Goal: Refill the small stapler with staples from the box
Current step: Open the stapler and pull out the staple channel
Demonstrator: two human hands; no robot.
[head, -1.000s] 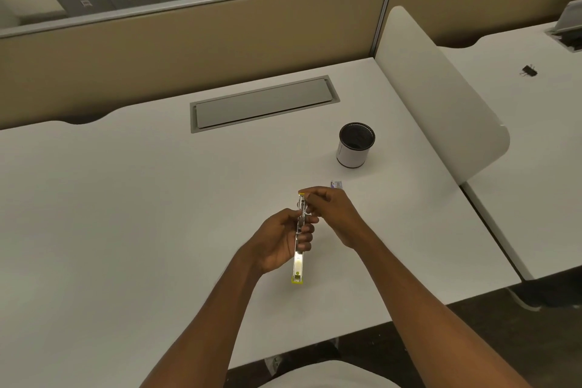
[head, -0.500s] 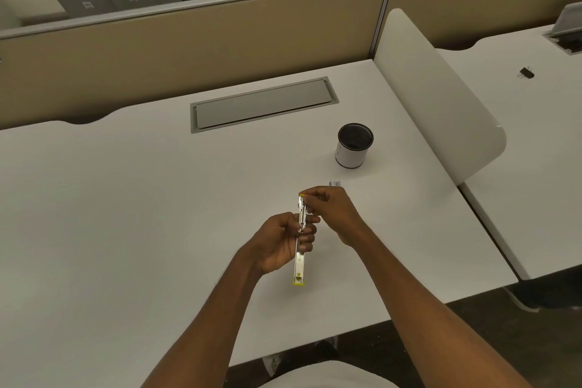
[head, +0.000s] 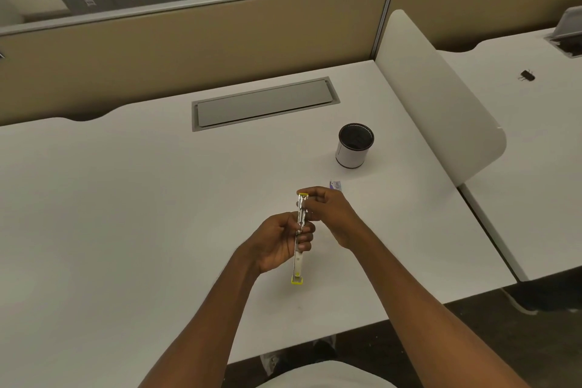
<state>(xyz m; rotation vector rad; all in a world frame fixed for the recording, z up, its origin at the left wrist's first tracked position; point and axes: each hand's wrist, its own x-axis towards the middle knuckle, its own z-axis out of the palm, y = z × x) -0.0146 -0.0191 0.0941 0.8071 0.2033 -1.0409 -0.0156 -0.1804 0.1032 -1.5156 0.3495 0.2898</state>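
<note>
A small yellow and silver stapler (head: 298, 264) is swung open into one long strip above the white desk (head: 126, 214). My left hand (head: 278, 241) grips its middle. My right hand (head: 330, 214) pinches the far half near the yellow tip, fingers closed over the metal channel. I cannot tell whether staples lie under those fingers. A small staple box (head: 335, 184) lies on the desk just beyond my right hand, partly hidden by it.
A black and white cup (head: 352, 151) stands behind the box. A grey cable flap (head: 264, 103) sits in the desk's middle back. A white divider panel (head: 441, 98) bounds the right side; a binder clip (head: 527, 75) lies on the neighbouring desk.
Both hands and the stapler stay almost still. My right fingers have shifted slightly along the far half of the stapler.
</note>
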